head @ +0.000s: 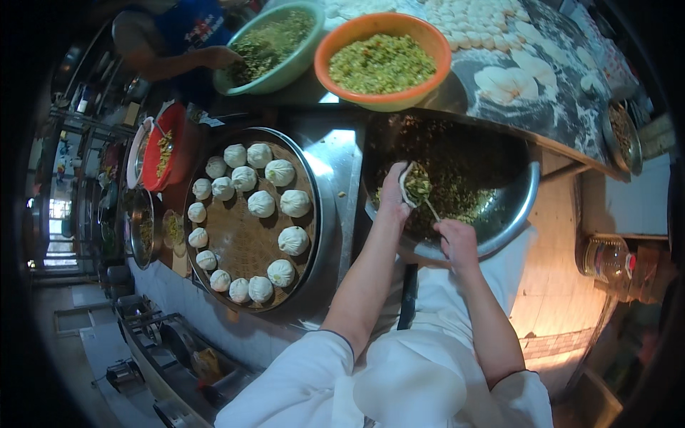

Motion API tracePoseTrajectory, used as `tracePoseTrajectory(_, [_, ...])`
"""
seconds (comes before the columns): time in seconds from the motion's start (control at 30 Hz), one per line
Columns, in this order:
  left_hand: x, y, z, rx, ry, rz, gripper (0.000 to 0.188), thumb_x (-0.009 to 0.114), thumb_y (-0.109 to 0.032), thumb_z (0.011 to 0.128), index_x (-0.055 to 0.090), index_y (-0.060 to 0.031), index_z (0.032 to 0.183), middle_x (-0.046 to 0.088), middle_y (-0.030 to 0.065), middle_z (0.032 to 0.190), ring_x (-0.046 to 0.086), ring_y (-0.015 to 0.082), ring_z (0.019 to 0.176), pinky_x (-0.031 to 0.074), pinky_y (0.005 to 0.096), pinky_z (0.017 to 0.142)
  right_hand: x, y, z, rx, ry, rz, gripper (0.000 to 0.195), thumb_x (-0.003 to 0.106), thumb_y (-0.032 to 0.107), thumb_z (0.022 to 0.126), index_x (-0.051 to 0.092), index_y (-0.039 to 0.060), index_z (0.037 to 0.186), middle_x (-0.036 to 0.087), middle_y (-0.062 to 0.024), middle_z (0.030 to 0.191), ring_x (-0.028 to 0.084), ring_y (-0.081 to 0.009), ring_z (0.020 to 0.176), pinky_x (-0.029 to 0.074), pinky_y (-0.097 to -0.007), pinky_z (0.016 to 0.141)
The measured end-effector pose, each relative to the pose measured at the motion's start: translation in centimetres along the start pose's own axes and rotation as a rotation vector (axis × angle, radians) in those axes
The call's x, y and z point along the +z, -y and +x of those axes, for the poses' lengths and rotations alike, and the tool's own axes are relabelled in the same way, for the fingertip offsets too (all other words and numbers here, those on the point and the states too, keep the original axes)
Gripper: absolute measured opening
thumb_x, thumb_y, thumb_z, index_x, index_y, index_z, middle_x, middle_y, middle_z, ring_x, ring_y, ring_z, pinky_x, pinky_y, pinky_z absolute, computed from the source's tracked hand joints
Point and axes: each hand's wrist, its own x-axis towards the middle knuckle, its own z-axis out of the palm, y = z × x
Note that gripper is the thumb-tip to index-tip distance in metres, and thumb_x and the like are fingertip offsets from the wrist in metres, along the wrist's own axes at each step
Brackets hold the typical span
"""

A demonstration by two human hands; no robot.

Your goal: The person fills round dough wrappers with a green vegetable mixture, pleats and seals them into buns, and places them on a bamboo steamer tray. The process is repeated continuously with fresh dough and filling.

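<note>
Cupped in my left hand (pixel 395 191) is a round dough wrapper (pixel 408 184) with chopped green filling (pixel 418 185) heaped in it. My right hand (pixel 458 242) grips the thin handle of a utensil (pixel 432 209), whose far end reaches the filling and is hidden there. Both hands are over a large steel basin (pixel 514 224) that holds loose chopped greens (pixel 460 200). To the left, a round steamer with a woven base (pixel 235 246) carries several pleated buns (pixel 293 241), set mostly around its rim.
Beyond the basin stand an orange bowl (pixel 382 99) of green filling and a pale green basin (pixel 299 80), into which another person's hand (pixel 220 56) reaches. Dough pieces (pixel 471 24) and flattened wrappers (pixel 505 84) lie on the floured worktop (pixel 562 115). A red bowl (pixel 179 144) is at left.
</note>
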Motion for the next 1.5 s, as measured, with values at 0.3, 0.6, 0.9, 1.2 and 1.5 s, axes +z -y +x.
tracePoseTrajectory(0.3, [-2.1, -2.1, 0.4, -0.051, -0.106, 0.156, 0.026, 0.053, -0.022, 0.09, 0.066, -0.0012, 0.096, 0.07, 0.0134, 0.094, 0.07, 0.0271, 0.085, 0.06, 0.0452, 0.076, -5.9, -2.4, 3.2, -0.481, -0.182, -1.121, 0.018, 0.056, 0.012, 0.082, 0.064, -0.0019, 0.074, 0.064, -0.0198, 0.072, 0.063, -0.0369, 0.067, 0.049, -0.0489, 0.062])
tracePoseTrajectory(0.6, [-2.3, -3.9, -0.7, 0.022, -0.118, 0.108, 0.021, 0.051, -0.017, 0.094, 0.065, -0.0026, 0.097, 0.07, 0.0124, 0.092, 0.069, 0.0258, 0.08, 0.061, 0.0419, 0.071, -1.8, -3.3, 7.1, 0.308, -0.083, -0.224, 0.02, 0.061, 0.004, 0.081, 0.058, 0.0024, 0.061, 0.044, -0.0034, 0.052, 0.038, -0.0145, 0.04, 0.026, -0.0345, 0.038])
tracePoseTrajectory(0.9, [-0.4, 0.1, 0.0, 0.033, -0.429, 0.061, 0.033, 0.038, -0.028, 0.103, 0.055, -0.0036, 0.118, 0.064, 0.0149, 0.11, 0.065, 0.0335, 0.097, 0.055, 0.0524, 0.084, -1.2, 1.7, 2.2, -0.605, -0.332, -0.76, 0.019, 0.056, 0.015, 0.089, 0.068, 0.0023, 0.083, 0.061, -0.0138, 0.063, 0.061, -0.0261, 0.059, 0.045, -0.0369, 0.054])
tracePoseTrajectory(1.2, [1.3, 2.8, 2.2, -0.014, -0.042, -0.294, 0.031, 0.043, -0.022, 0.097, 0.063, -0.0011, 0.107, 0.068, 0.0148, 0.101, 0.067, 0.0317, 0.09, 0.056, 0.0472, 0.08, 0.4, 2.4, 0.9, -0.871, -0.446, -0.987, 0.013, 0.056, 0.011, 0.089, 0.065, 0.0022, 0.092, 0.057, -0.0106, 0.061, 0.061, -0.0263, 0.06, 0.046, -0.039, 0.054])
tracePoseTrajectory(1.5, [0.4, 1.6, 1.1, 0.026, 0.012, -0.07, 0.02, 0.061, -0.026, 0.091, 0.062, -0.0068, 0.09, 0.066, 0.0121, 0.085, 0.066, 0.0288, 0.072, 0.059, 0.0492, 0.068, -0.1, -0.5, 1.1, -0.244, -0.065, -0.396, 0.022, 0.058, 0.015, 0.09, 0.069, -0.0042, 0.092, 0.062, -0.0047, 0.067, 0.055, -0.0118, 0.062, 0.043, -0.0294, 0.058])
